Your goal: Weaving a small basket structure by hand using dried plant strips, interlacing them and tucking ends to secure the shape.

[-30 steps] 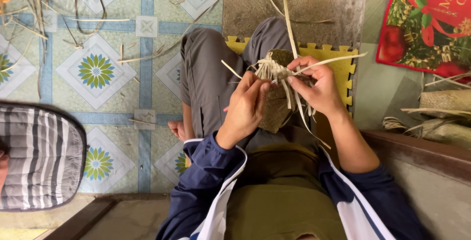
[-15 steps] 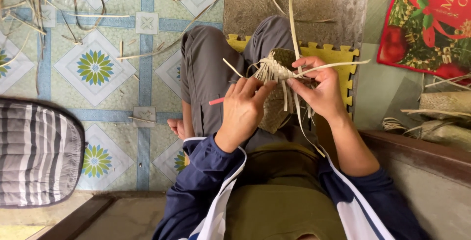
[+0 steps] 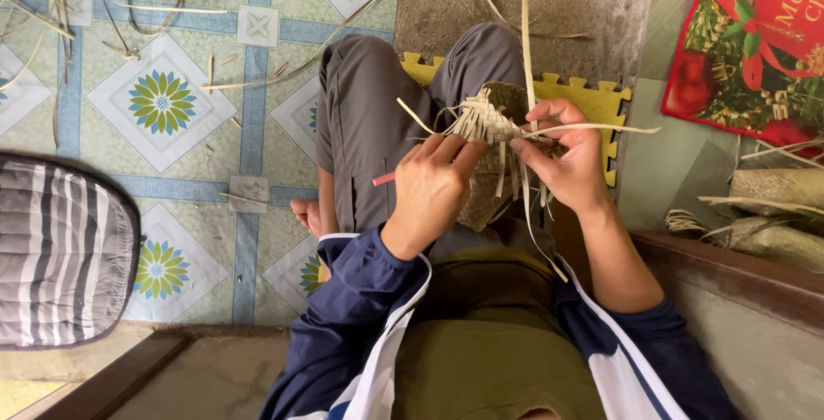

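A half-woven piece of pale straw strips (image 3: pixel 491 124) rests over my knee, with loose strips sticking up and out to the right. My left hand (image 3: pixel 433 184) pinches the woven edge from the left, and a thin red stick (image 3: pixel 384 179) pokes out of that hand. From the right, my right hand (image 3: pixel 566 163) grips the weave and pinches one long strip (image 3: pixel 601 129) that runs off rightward. Both hands meet at the weave above my grey trousers (image 3: pixel 360 128).
A yellow foam mat (image 3: pixel 592 98) lies under my legs. Loose straw strips (image 3: pixel 257 77) are scattered over the patterned tile floor. A striped grey cushion (image 3: pixel 60 253) sits at left. A red printed bag (image 3: pixel 755 42) and woven straw pieces (image 3: pixel 772 193) lie at right.
The red stick came into view in my left hand. My hands stay at the weave, with the long strip pulled out rightward. The view has shifted slightly.
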